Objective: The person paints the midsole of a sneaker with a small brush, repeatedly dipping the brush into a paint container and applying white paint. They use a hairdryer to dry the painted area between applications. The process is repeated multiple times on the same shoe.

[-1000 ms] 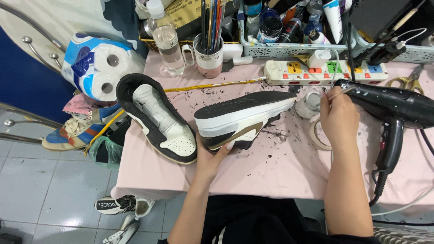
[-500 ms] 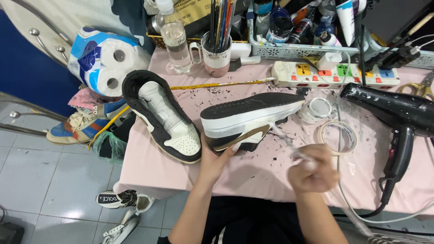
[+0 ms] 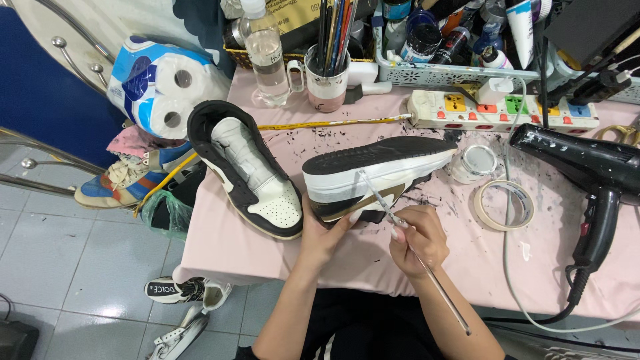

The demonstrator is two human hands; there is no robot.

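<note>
Looks like a small shoe painting and repair workshop — a pink surface (image 3: 373, 267) flecked with black paint, a mug of brushes (image 3: 328, 73), a basket of paint bottles (image 3: 460, 40). Two sneakers (image 3: 247, 173) out for work, tape roll (image 3: 503, 205), hair dryer (image 3: 587, 167) and power strip (image 3: 507, 110) close by — more worn shoes (image 3: 120, 187) down on the tiled floor (image 3: 67, 267).

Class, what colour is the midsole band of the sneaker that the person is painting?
White, on the sneaker under the brush in the right hand; head view.
</note>
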